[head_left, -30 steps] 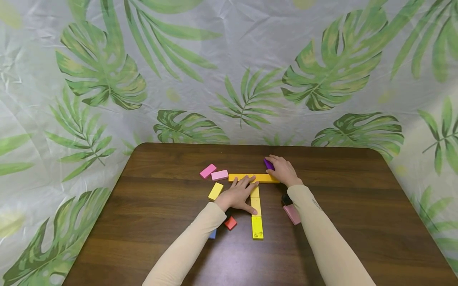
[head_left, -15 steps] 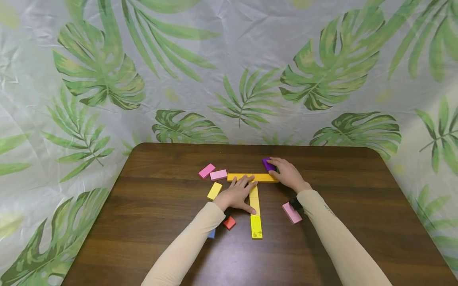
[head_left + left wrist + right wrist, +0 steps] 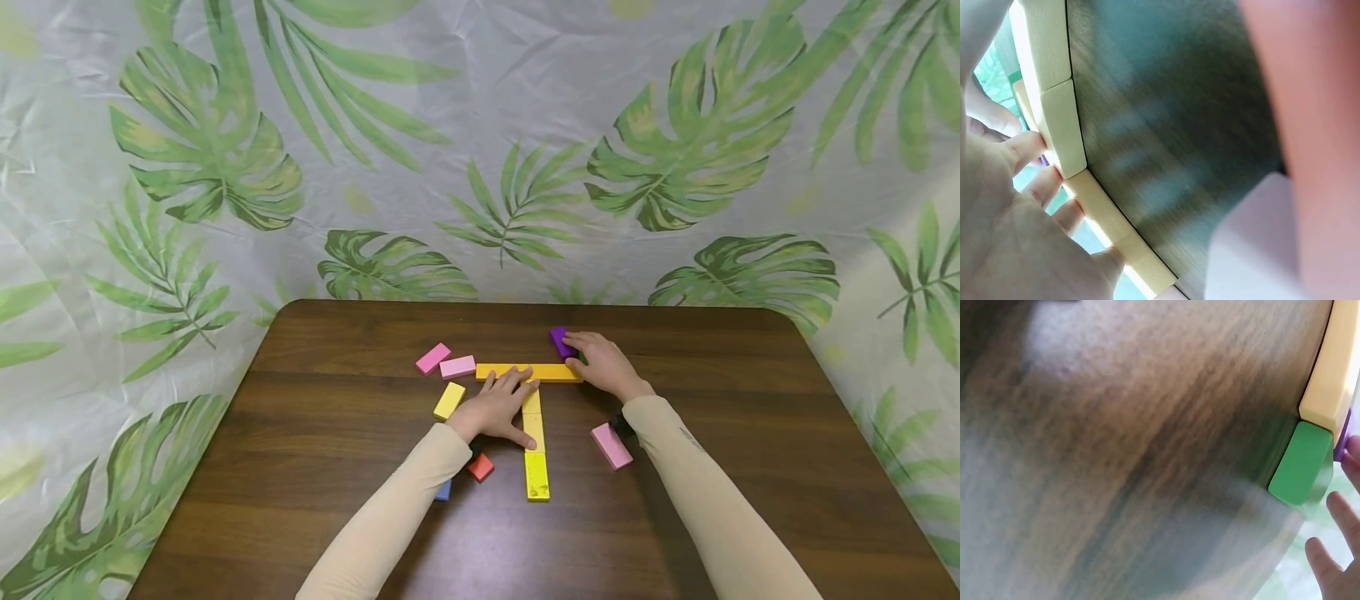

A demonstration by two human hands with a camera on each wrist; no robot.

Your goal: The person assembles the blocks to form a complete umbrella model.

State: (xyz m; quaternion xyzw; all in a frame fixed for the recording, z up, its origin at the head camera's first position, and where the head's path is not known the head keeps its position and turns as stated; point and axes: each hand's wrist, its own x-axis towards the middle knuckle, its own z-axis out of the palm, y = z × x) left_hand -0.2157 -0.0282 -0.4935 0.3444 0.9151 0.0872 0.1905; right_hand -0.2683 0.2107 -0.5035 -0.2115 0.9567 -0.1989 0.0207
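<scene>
My left hand point(image 3: 495, 411) lies with fingers spread over the join of an orange bar of blocks point(image 3: 557, 372) and a column of pale yellow blocks point(image 3: 533, 429). In the left wrist view its fingertips touch the bar's edge. A bright yellow block point(image 3: 537, 477) ends the column on the near side. At the bar's right end is my right hand point(image 3: 609, 367), its fingers extended, one fingertip against a purple block point(image 3: 557, 340) just behind the bar. A green block point(image 3: 1300, 462) meets the bar's end; in the head view the right hand mostly hides it.
Two pink blocks point(image 3: 457, 367) lie left of the bar, with a yellow block point(image 3: 449, 401) nearer. A red block point(image 3: 481, 467) and a partly hidden blue block point(image 3: 443, 490) sit by the left forearm. Another pink block point(image 3: 612, 446) lies beside the right wrist.
The right hand has shifted right and its fingers have loosened about the purple block, which now shows more and sits slightly farther from the bar. The left hand stays in place.
</scene>
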